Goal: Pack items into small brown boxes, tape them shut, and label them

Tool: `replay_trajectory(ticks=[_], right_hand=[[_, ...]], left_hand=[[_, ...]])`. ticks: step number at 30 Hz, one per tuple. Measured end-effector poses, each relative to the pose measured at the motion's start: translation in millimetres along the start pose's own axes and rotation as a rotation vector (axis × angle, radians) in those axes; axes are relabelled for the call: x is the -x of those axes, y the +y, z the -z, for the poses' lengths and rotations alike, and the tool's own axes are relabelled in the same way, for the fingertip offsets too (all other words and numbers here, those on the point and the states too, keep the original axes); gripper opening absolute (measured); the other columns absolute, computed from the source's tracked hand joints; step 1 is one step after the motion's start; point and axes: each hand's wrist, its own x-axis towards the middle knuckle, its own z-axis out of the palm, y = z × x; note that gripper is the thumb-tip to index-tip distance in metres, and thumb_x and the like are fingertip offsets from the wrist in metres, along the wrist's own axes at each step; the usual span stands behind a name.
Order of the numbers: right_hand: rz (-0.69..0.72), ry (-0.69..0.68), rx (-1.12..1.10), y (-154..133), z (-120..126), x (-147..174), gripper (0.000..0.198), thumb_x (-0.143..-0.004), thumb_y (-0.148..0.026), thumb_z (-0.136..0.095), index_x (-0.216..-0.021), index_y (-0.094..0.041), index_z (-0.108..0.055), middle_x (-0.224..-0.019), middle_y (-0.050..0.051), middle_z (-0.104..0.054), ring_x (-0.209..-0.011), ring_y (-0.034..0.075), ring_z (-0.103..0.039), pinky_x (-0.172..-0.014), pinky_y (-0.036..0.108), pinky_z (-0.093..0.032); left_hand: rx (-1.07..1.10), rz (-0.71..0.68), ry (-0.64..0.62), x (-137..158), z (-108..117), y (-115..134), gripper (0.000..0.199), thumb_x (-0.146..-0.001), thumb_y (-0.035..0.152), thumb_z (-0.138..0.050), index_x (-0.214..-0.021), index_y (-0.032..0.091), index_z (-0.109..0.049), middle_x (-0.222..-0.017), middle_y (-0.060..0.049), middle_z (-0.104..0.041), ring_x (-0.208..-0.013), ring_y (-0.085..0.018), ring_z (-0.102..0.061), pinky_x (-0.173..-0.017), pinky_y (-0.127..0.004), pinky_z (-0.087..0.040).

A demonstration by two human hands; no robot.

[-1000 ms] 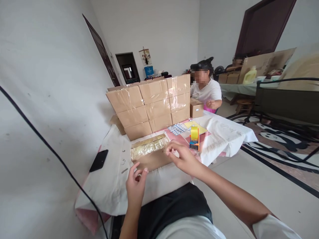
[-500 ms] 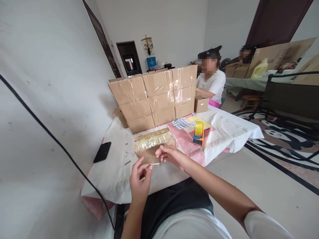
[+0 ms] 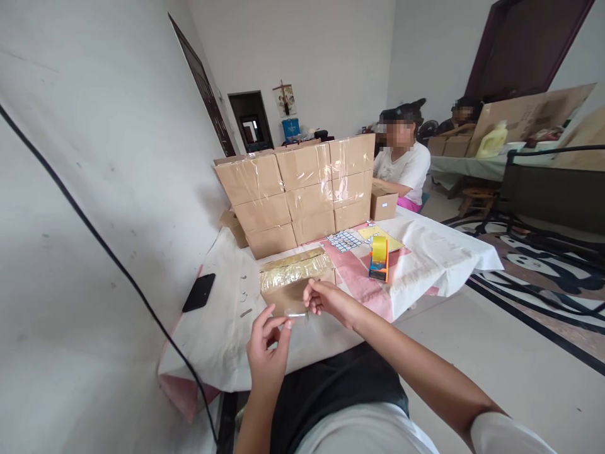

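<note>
My left hand (image 3: 270, 335) pinches a small clear plastic piece (image 3: 297, 313) between thumb and fingertips, just above the table's front edge. To its right, my right hand (image 3: 328, 301) has its fingers curled together; whatever may be in them is hidden. Behind both hands lies a small cardboard box (image 3: 289, 293), with shiny clear tape (image 3: 295, 268) across its top; the right hand covers part of its near side. Right of the box, a tape dispenser (image 3: 379, 268) with a yellow roll stands on the cloth.
Stacked cardboard boxes (image 3: 307, 189) form a wall across the table (image 3: 217, 343). A black phone (image 3: 199, 292) lies left. Yellow sheet (image 3: 380, 238) and blue-patterned sheet (image 3: 344, 241) lie behind the dispenser. A co-worker (image 3: 411, 161) sits beyond a small box (image 3: 383, 203). A black cable (image 3: 94, 236) hangs left.
The clear piece has turned from a thin white edge to a broader face. Both hands keep nearly the same pose. The whole view has shifted slightly.
</note>
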Motion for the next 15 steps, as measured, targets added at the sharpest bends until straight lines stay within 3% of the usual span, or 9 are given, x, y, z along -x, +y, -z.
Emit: replay_trajectory(ticks=[2, 4, 7, 11, 15], right_hand=[[-0.042, -0.042, 0.098, 2.0, -2.5, 0.0, 0.059, -0.079, -0.073, -0.064, -0.076, -0.014, -0.068, -0.069, 0.003, -0.062, -0.056, 0.012, -0.051, -0.054, 0.025, -0.032], [0.043, -0.060, 0.179, 1.5, -5.9, 1.1, 0.053, -0.077, -0.067, -0.070, -0.075, -0.014, -0.070, -0.069, 0.002, -0.061, -0.059, 0.012, -0.052, -0.057, 0.026, -0.034], [0.318, -0.012, 0.363, -6.4, -12.2, 5.7, 0.038, -0.079, -0.052, -0.076, -0.072, -0.016, -0.067, -0.072, 0.002, -0.061, -0.067, 0.014, -0.053, -0.064, 0.028, -0.038], [0.737, 0.044, 0.774, -25.9, -20.1, 24.1, 0.025, -0.094, -0.031, -0.063, -0.073, -0.018, -0.061, -0.078, 0.002, -0.057, -0.077, 0.017, -0.054, -0.071, 0.031, -0.040], [0.982, 0.072, 1.145, -33.7, -21.6, 50.3, 0.011, -0.097, -0.018, -0.057, -0.087, -0.019, -0.057, -0.084, 0.004, -0.056, -0.083, 0.019, -0.050, -0.075, 0.035, -0.040]], left_hand=[[0.001, -0.020, -0.005, -0.5, -1.4, 1.9, 0.041, -0.087, 0.031, -0.072, -0.124, 0.022, -0.058, -0.087, -0.004, -0.077, -0.071, -0.012, -0.070, -0.061, -0.020, -0.053], [0.008, -0.031, 0.003, -0.4, -3.1, 2.2, 0.041, -0.086, 0.031, -0.072, -0.123, 0.021, -0.058, -0.087, -0.004, -0.077, -0.070, -0.012, -0.070, -0.061, -0.020, -0.053], [0.013, -0.001, 0.053, 2.0, -7.3, 1.2, 0.041, -0.085, 0.033, -0.073, -0.122, 0.021, -0.060, -0.085, -0.003, -0.077, -0.072, -0.013, -0.071, -0.062, -0.020, -0.053], [-0.034, 0.098, 0.038, 12.0, -15.0, 5.9, 0.027, -0.083, 0.038, -0.074, -0.103, 0.021, -0.068, -0.086, -0.005, -0.079, -0.077, -0.017, -0.074, -0.061, -0.021, -0.054], [0.006, 0.208, -0.021, 19.5, -17.0, 20.0, 0.030, -0.081, 0.041, -0.075, -0.103, 0.021, -0.069, -0.089, -0.008, -0.080, -0.083, -0.022, -0.076, -0.062, -0.024, -0.057]])
